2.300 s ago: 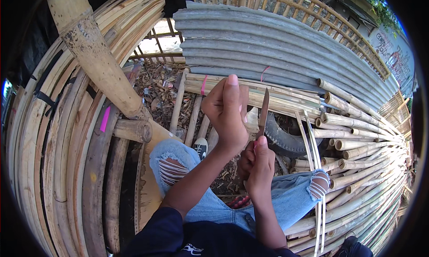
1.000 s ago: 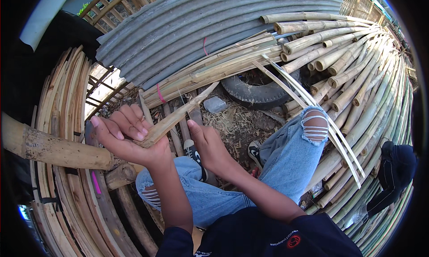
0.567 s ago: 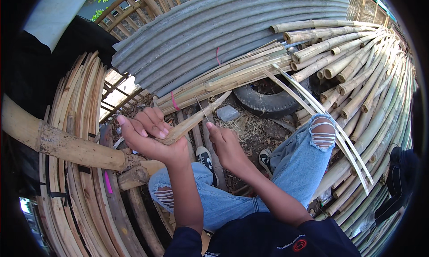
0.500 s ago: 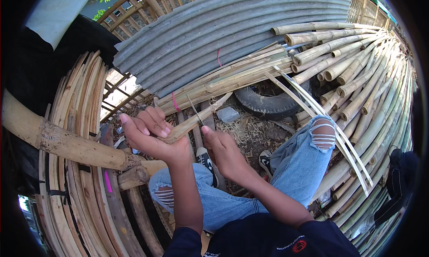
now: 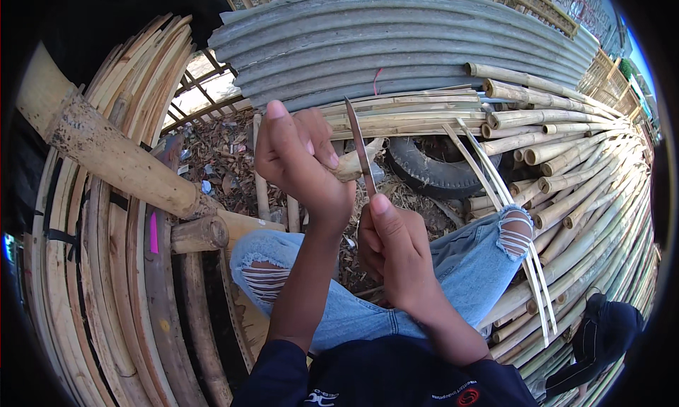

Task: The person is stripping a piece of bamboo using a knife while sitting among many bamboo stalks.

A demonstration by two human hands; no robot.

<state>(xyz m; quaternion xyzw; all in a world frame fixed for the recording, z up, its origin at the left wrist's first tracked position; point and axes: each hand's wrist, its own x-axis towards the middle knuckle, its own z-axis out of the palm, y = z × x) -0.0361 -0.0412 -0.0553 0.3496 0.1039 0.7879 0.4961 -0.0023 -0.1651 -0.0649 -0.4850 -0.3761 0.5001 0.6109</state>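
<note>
My left hand (image 5: 300,159) is closed around a pale strip of split bamboo (image 5: 349,166), its thumb pointing up. The strip points away from me, so only a short length shows; the rest is hidden by the hand. In my right hand (image 5: 399,255) is a knife with a long narrow blade (image 5: 358,140), its tip up and away. The handle is hidden in my closed fingers, and the thumb lies near the base of the blade. From here the blade crosses in front of the strip's edge; whether they touch I cannot tell.
A thick bamboo pole (image 5: 120,149) crosses at my left over stacked split bamboo (image 5: 92,265). Ahead are a corrugated sheet (image 5: 396,36), bamboo strips (image 5: 417,118) and a tyre (image 5: 431,170). Bamboo poles (image 5: 552,188) fill the right; two thin strips (image 5: 511,209) lean by my knee. Another person (image 5: 608,336) is lower right.
Both hands have come up higher in the view. The knife now stands more upright, and the strip is turned more end-on. The whole view has shifted, and more of the other person shows.
</note>
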